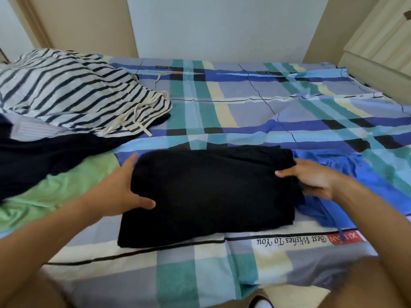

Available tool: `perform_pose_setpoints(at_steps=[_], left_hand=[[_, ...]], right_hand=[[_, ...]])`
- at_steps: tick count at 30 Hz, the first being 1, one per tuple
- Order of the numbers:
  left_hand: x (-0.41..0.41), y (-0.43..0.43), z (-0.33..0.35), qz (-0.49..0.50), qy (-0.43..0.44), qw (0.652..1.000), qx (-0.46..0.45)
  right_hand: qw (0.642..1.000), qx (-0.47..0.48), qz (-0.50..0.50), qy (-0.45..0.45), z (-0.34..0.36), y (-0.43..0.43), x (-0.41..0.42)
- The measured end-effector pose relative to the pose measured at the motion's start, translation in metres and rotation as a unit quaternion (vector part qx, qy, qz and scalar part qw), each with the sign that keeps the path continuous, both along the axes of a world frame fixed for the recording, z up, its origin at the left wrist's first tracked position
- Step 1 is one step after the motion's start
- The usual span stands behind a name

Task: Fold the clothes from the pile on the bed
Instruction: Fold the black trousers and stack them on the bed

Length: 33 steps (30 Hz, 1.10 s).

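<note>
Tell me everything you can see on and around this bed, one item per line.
black garment: one, black, folded, middle of the bed, near side
striped garment: one, white with dark stripes, top of the pile, far left
dark garment: one, navy or black, left, under the striped one
green garment: one, light green, left, partly under the dark one
blue garment: one, bright blue, right of the black one, touching it
bed sheet: one, plaid in blue, teal, cream and grey, covering the bed
cabinet: one, cream, upper right
left hand: one, at the black garment's left edge, thumb on top
right hand: one, gripping its right edge
</note>
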<state>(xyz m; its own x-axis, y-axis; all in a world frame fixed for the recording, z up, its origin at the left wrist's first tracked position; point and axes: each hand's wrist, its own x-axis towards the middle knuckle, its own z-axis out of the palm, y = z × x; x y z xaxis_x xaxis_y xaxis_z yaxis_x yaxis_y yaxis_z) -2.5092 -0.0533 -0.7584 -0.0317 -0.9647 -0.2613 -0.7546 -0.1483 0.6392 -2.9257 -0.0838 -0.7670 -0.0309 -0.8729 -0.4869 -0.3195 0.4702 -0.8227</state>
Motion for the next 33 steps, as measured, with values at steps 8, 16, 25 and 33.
perform_pose_setpoints(at_steps=[8, 16, 25, 33], left_hand=[[-0.081, 0.006, -0.034, -0.317, -0.095, 0.912, -0.242], [-0.096, -0.014, -0.015, -0.256, 0.090, 0.962, -0.027], [-0.023, -0.031, 0.040, -0.002, 0.419, 0.898, 0.133], [0.012, -0.050, 0.005, 0.119, 0.114, 0.986, 0.036]], right_hand=[[0.996, 0.068, 0.061, 0.005, 0.009, 0.002, 0.007], [0.989, -0.057, 0.018, -0.132, 0.054, 0.010, 0.048], [0.945, -0.098, 0.282, -0.133, 0.063, 0.024, 0.190], [0.917, -0.281, 0.253, 0.126, 0.029, 0.020, 0.193]])
